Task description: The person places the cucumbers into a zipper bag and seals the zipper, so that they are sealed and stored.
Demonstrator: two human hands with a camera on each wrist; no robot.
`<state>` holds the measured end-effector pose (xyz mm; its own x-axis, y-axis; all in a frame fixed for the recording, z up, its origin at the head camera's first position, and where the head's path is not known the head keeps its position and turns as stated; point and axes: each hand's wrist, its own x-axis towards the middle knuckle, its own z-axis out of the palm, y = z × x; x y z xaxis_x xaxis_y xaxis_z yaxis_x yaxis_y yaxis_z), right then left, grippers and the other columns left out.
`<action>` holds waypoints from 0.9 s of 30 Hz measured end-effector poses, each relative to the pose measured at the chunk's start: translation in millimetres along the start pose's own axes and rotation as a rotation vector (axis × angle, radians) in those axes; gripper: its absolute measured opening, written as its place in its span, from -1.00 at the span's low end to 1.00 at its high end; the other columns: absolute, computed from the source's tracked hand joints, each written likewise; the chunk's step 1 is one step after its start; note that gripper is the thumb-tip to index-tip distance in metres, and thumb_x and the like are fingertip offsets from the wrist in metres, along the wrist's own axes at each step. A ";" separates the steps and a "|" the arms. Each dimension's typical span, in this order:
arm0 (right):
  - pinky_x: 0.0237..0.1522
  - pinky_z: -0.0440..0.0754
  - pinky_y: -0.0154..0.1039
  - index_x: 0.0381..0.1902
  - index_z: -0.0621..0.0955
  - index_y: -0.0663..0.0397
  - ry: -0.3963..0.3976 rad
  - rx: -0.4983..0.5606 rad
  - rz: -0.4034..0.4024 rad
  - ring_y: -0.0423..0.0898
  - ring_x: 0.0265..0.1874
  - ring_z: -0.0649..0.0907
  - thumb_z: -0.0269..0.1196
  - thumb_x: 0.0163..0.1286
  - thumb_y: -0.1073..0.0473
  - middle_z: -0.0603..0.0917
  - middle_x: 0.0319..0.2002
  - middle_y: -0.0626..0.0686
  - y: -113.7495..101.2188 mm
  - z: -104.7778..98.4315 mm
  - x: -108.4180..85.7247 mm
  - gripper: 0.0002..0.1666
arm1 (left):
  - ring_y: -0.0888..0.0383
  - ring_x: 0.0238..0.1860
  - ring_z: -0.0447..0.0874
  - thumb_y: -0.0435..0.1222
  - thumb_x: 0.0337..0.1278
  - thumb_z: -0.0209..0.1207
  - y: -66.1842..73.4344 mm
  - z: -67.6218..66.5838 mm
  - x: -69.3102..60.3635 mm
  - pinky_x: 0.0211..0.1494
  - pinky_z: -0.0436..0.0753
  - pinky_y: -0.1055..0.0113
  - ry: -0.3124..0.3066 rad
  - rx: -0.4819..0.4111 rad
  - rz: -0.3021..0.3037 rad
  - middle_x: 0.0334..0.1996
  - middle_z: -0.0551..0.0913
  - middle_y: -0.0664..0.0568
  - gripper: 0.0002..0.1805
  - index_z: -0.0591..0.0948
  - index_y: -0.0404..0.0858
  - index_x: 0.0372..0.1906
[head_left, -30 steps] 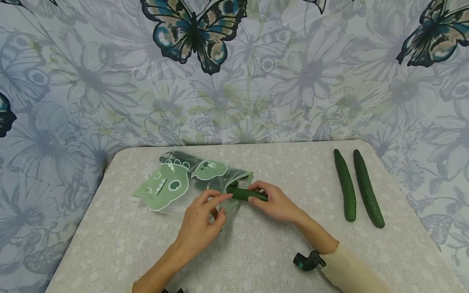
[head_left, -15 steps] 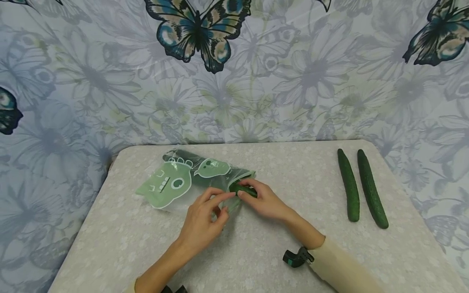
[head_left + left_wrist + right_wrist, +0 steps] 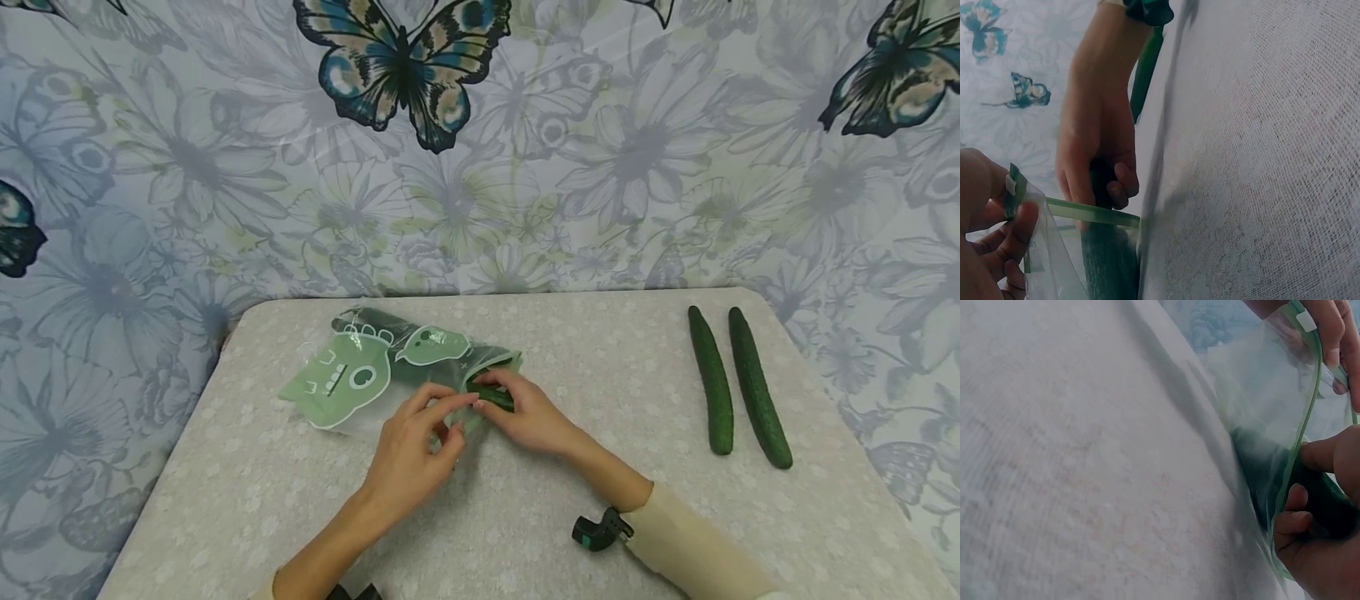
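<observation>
Cucumber (image 3: 1102, 195) partly inside bag (image 3: 1116, 217)

A worktop (image 3: 600, 333) with rounded far corners is covered by a pale, coarsely woven cloth (image 3: 225, 500) with a faint floral pattern. On its far left part lies a clear zip bag (image 3: 356, 387) printed with green cartoon creatures, its green-edged mouth turned to the right. Near the right edge rest two dark green cucumbers, side by side and apart, their lengths running away from the person: the inner cucumber (image 3: 712, 383) is slightly curved, and the outer cucumber (image 3: 759, 387) extends closer to the person.
</observation>
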<state>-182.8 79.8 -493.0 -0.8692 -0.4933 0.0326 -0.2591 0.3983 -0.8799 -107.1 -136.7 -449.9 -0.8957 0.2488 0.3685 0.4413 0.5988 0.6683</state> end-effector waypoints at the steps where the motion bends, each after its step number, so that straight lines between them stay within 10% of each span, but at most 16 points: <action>1: 0.55 0.45 0.22 0.38 0.61 -0.12 0.007 -0.008 0.014 0.06 0.49 0.56 0.30 0.59 -0.07 0.62 0.39 0.02 -0.4 -1.6 -1.1 -0.51 | 0.43 -0.37 0.62 -0.44 0.31 0.28 -0.1 -0.5 -0.1 -0.53 0.51 0.47 -0.001 -0.001 -0.002 0.08 0.64 0.16 -0.55 0.78 -0.05 0.22; 11: -0.10 0.66 -0.24 0.36 0.64 0.00 -0.032 -0.070 0.066 -0.18 -0.23 0.70 0.39 0.50 0.08 0.74 0.21 0.08 -1.8 -26.4 -14.1 -0.49 | 0.44 -0.38 0.61 -0.43 0.32 0.27 0.9 -2.1 0.8 -0.54 0.48 0.47 -0.016 0.003 -0.021 0.08 0.64 0.18 -0.55 0.78 -0.05 0.24; 21: -0.25 0.63 -0.33 0.07 0.77 -0.05 -0.058 -0.133 0.009 -0.24 -0.35 0.66 0.43 0.47 0.01 0.81 -0.17 -0.03 -4.9 -33.1 -14.7 -0.71 | 0.45 -0.38 0.61 -0.43 0.33 0.28 0.5 -1.2 -0.8 -0.57 0.48 0.47 -0.018 -0.002 -0.016 0.08 0.64 0.17 -0.56 0.78 -0.06 0.24; 27: -0.23 0.70 -0.23 0.16 0.75 0.07 -0.033 0.099 0.078 -0.05 -0.32 0.70 0.39 0.49 0.03 0.80 -0.13 0.06 -1.4 -29.2 -9.3 -0.62 | 0.45 -0.39 0.59 -0.44 0.32 0.27 0.9 0.4 0.3 -0.55 0.48 0.48 -0.008 0.011 -0.001 0.07 0.64 0.17 -0.55 0.78 -0.05 0.23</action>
<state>-186.7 106.4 -478.2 -0.8705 -0.4895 -0.0519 -0.1469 0.3591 -0.9217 -106.9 -135.8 -449.5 -0.8964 0.2541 0.3632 0.4402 0.6074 0.6613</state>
